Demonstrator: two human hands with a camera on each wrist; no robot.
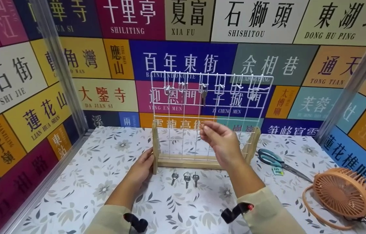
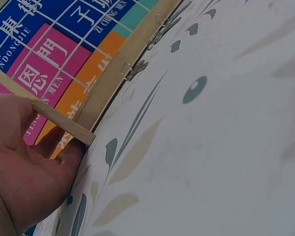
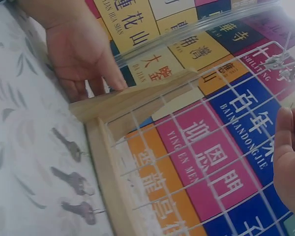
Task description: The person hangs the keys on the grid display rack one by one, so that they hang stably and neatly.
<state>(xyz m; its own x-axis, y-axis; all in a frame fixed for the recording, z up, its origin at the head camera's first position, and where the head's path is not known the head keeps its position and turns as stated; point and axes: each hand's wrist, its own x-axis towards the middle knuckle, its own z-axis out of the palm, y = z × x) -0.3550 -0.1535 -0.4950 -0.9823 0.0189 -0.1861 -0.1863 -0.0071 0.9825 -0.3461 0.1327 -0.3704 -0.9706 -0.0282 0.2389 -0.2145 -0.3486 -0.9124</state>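
Note:
A white wire grid rack (image 1: 212, 106) with wooden feet stands on the table, hooks along its upper part. My left hand (image 1: 142, 165) grips its left wooden foot (image 2: 64, 123), thumb on one side and fingers on the other. My right hand (image 1: 223, 144) is raised before the middle of the grid, fingers loosely bent, with nothing visible between them. Just above its fingertips a key (image 1: 204, 97) hangs from a middle hook. Three keys, one of them a left key (image 1: 174, 178), lie in a row before the rack's wooden base bar (image 1: 189, 162).
Right of the rack lie teal-handled scissors (image 1: 275, 159) and a small green-and-white tag (image 1: 277, 171). An orange fan (image 1: 342, 195) stands at the table's right. Walls covered in coloured signs (image 1: 183, 58) rise behind and beside the floral-patterned table (image 1: 82, 182).

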